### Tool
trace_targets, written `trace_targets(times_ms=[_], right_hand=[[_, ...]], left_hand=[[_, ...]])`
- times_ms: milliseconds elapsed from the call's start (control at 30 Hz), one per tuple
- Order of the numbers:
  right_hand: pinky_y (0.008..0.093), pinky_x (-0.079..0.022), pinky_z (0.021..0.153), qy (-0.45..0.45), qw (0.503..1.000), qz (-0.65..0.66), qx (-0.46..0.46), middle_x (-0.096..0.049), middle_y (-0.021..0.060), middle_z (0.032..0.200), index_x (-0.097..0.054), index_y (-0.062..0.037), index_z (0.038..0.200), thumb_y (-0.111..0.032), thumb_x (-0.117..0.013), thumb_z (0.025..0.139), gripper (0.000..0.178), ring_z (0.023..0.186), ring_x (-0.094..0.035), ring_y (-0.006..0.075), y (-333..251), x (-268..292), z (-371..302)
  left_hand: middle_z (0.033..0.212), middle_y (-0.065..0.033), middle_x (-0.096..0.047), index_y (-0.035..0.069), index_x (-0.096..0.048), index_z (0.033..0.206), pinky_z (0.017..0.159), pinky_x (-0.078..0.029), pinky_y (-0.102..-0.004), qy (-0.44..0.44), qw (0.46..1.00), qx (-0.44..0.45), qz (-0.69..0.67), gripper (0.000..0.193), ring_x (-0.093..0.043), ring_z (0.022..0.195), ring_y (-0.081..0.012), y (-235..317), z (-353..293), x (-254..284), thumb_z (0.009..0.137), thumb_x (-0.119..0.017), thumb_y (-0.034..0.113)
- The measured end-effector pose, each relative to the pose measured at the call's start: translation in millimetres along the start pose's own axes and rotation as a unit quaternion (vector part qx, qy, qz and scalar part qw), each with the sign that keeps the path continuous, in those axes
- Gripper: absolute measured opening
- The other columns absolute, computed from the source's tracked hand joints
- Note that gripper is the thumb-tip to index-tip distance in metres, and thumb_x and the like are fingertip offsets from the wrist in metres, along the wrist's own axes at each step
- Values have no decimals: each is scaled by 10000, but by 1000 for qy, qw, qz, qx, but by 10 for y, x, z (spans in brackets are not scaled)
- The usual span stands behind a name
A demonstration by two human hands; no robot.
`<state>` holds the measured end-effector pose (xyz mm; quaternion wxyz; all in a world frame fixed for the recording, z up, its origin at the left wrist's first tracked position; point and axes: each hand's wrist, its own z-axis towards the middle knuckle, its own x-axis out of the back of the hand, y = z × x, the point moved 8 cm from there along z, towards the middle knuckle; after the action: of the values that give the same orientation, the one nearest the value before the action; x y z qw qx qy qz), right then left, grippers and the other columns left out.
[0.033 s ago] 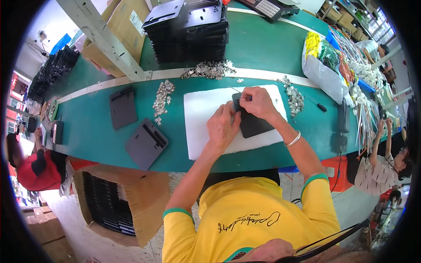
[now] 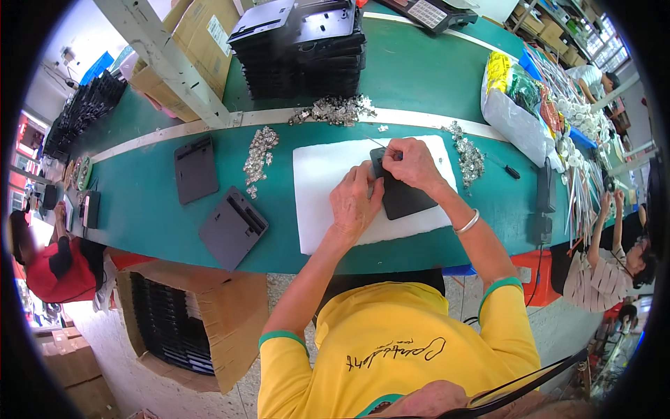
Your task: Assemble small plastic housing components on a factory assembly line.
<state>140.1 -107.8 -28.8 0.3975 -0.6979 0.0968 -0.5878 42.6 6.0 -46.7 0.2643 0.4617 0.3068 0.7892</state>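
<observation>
Watching remotely through the head camera, I look down past a yellow shirt (image 2: pixel 419 328) with green trim, both forearms reaching up over the green tabletop (image 2: pixel 279 209). Beside the near edge, to the left and below it, an open cardboard box (image 2: pixel 237 314) holds a row of black parts. My left hand (image 2: pixel 354 199) rests with its fingers against the left edge of a dark panel (image 2: pixel 408 199); I cannot tell whether that grip clasps it or only steadies it. My right hand (image 2: pixel 410 162), with a pale bangle (image 2: pixel 467 222) at the wrist, bends its fingers together over the panel's upper left corner, and I cannot tell what its grip has hold of. A thin shaft (image 2: pixel 375 142) juts out beside those fingers. The panel lies on a white sheet (image 2: pixel 321 202), right of its middle. Two dark grey panels (image 2: pixel 234 229) sit apart on the left. Small metal pieces form a left heap (image 2: pixel 260 153), a right heap (image 2: pixel 467 157) and a far heap (image 2: pixel 335 110). A black-handled tool (image 2: pixel 513 172) lies beyond the right heap. Farther off stand a tall stack of black panels (image 2: pixel 296 70) and a keypad device (image 2: pixel 426 12).
</observation>
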Motion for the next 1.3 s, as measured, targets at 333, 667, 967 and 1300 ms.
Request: trace_targets(times_ms=[333,667,967,1300], right_hand=[[373,-513,599,-4,999,-42,30,-653,117,637,-665,-36,705,-155,-633,705,123,615,-653,287,-101,-8,23],[320,-485,567,-70,996,52,-9,-638,86,608,-666,-10,707,-182,-663,711,173,566,-609,172,-33,-107,98],[306,-480,575,-18,999,16,-30,-620,50,581,-667,-15,701,-224,-683,741,214,573,-591,130,-30,-59,33],[253,-444,595,-8,997,69,-41,-641,77,701,-683,12,849,-182,-677,822,195,643,-550,95,148,143,-151]], left_hand=[[807,-42,-647,30,-599,1123,534,-469,-354,2,1000,-17,12,379,-594,577,-209,0,-9,-22,777,-718,125],[831,-48,-665,25,-607,1116,527,-469,-350,-9,1000,2,-11,381,-602,577,-202,-51,-3,-21,773,-733,130],[827,-33,-669,47,-613,1118,518,-470,-341,-1,1000,11,-23,378,-599,560,-192,-75,-13,-30,773,-733,143],[845,-38,-685,48,-608,1131,530,-481,-330,-15,999,35,-24,381,-612,551,-179,-53,5,-15,783,-728,149]])
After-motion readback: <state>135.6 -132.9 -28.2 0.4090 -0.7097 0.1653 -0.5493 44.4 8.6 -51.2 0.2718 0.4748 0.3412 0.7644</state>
